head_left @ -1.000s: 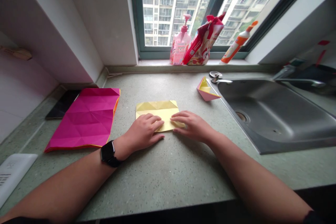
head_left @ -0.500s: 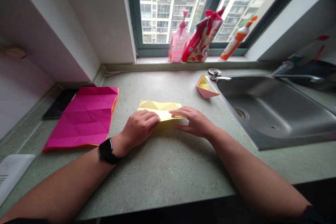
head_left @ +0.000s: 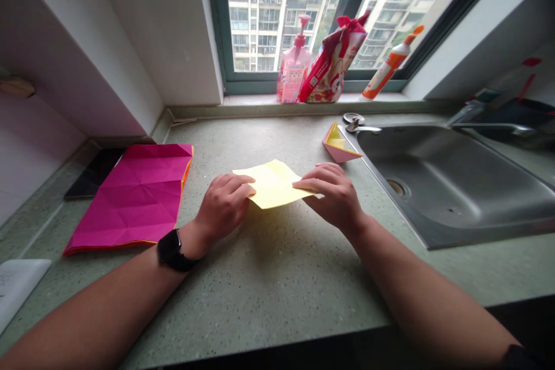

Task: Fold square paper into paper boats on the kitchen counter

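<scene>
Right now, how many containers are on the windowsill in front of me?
3: the pink pump bottle at the left, the red bag in the middle, and the orange-and-white bottle at the right. Anything small behind the bag would be hidden.

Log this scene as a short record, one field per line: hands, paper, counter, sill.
Left hand: pinching the left side of the yellow paper; black watch on the wrist
Right hand: pinching the paper's right side
Yellow paper: spanning the gap between the hands, near edge raised
Counter, left: creased magenta paper, partly over a dark flat object
Counter, right: folded pink-and-yellow paper shape beside the metal sink
Window sill: pink pump bottle, red bag, orange-and-white bottle
</scene>
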Tool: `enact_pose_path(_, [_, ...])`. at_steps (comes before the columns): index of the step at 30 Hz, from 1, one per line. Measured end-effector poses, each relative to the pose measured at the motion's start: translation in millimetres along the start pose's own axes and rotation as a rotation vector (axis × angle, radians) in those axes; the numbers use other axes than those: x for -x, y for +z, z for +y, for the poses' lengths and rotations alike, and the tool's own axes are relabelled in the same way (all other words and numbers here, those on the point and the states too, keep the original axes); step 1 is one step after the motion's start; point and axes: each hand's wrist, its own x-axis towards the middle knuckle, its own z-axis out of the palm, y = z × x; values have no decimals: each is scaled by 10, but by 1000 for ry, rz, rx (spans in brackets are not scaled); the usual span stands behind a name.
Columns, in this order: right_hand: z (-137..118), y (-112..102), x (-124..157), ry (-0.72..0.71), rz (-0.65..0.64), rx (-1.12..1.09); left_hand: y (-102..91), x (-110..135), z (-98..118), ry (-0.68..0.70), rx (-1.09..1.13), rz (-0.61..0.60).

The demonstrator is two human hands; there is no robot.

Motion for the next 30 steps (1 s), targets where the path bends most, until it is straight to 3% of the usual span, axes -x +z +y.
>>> enact_pose_path(7, [-88,7,-4,-137,-52,-187,4,40,-24,9,95,-27])
enact_pose_path(14, [111,108,18,-25,-178,-308,-57,25,-90,-29,291,39])
enact_pose_path(20, [198,183,50,31,-142,-219,1,24,-113,-27,215,-34])
enact_pose_path(30, [197,220,40,162,-265,-241,71,20,-105,-81,226,-73])
